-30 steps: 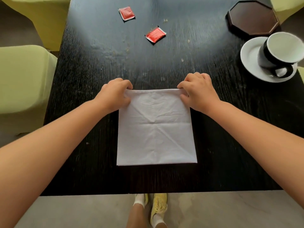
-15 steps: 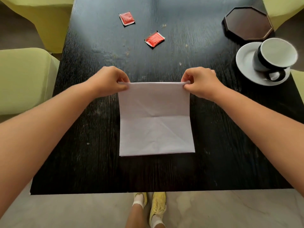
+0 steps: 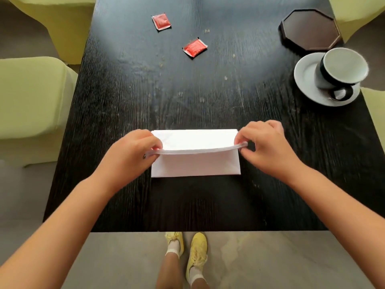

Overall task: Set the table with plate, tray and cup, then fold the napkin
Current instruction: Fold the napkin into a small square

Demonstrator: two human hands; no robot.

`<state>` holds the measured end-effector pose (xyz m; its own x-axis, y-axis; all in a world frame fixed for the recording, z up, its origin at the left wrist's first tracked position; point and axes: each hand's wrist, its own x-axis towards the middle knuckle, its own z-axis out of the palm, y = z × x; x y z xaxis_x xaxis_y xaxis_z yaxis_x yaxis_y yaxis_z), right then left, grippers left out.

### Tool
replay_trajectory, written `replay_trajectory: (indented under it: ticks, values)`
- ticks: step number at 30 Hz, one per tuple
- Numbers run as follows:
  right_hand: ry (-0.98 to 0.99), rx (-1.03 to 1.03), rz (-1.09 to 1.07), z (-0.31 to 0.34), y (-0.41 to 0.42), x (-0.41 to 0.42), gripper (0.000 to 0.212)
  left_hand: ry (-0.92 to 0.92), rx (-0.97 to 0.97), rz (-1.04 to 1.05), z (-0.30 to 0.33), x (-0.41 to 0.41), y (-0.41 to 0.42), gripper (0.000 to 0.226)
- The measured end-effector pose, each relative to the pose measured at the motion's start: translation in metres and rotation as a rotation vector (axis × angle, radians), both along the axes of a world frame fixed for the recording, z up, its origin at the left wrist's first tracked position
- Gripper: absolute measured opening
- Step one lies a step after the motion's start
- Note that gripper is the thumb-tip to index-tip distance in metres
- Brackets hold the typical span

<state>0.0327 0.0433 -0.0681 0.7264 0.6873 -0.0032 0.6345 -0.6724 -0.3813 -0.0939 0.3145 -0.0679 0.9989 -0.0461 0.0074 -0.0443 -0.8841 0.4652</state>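
napkin (image 3: pixel 195 164) lies white and half-folded at the middle of the frame on the dark tabletop (image 3: pixel 125 101), its long axis running left to right, its near edge flat on the wood and its upper flap raised in the air.

at the far left of the frame sit pale green chairs (image 3: pixel 27 97). moving right, the left hand (image 3: pixel 133 151) has its fingers (image 3: pixel 155 146) curled and pinching the left end of the raised flap's edge, thumb side toward the cloth. at the upper middle lie two red sachets (image 3: pixel 194 47), well apart from the napkin.

the flap's edge spans straight between the two hands, roughly level and parallel to the napkin's near edge, hanging above the lower layer and a little short of that edge. this is the relation the coming move turns on, as i judge it: the held edge must come down toward the person and meet the near edge squarely, both hands equally near and working as a pair.

right of centre, the right hand (image 3: pixel 268 144) pinches the right end of the same edge, fingers (image 3: pixel 242 141) curled round it. at the upper right stands the octagonal dark tray (image 3: pixel 310 28), and just below it the cup (image 3: pixel 341 67) rests on the white plate (image 3: pixel 304 78), both well away from the fold.
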Motion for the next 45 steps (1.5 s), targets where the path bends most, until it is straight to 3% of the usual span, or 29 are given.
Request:
replay_trajectory:
  ticks: [7, 18, 23, 25, 29, 33, 37, 42, 45]
  values:
    - [-0.086, -0.055, 0.050, -0.026, -0.014, -0.035, 0.016, 0.057, 0.027, -0.114, -0.024, -0.030, -0.006, 0.014]
    - [-0.106, -0.036, 0.005, -0.046, -0.026, -0.047, 0.014, -0.045, 0.034, -0.019, -0.047, -0.043, -0.012, 0.015]
    - [-0.175, -0.083, 0.041, -0.049, -0.027, -0.053, 0.010, -0.117, 0.081, -0.010, -0.054, -0.048, -0.017, 0.002]
    - [-0.204, -0.092, 0.055, -0.049, -0.029, -0.057, 0.005, -0.137, 0.084, -0.001, -0.058, -0.055, -0.019, 0.016]
    - [-0.257, 0.029, -0.092, -0.045, -0.005, -0.061, 0.031, -0.222, 0.076, 0.230, -0.055, -0.044, -0.042, 0.049]
    - [-0.102, -0.060, -0.236, -0.048, 0.059, -0.052, 0.054, -0.108, 0.115, 0.255, -0.055, 0.012, -0.080, 0.055]
    - [0.007, -0.299, -0.190, -0.080, 0.080, -0.051, 0.058, 0.133, 0.172, 0.208, -0.088, 0.032, -0.079, 0.055]
    - [-0.030, -0.289, -0.168, -0.091, 0.074, -0.048, 0.061, 0.119, 0.214, 0.117, -0.097, 0.029, -0.068, 0.055]
    - [-0.023, -0.302, -0.190, -0.092, 0.066, -0.044, 0.065, 0.147, 0.264, 0.191, -0.097, 0.025, -0.062, 0.063]
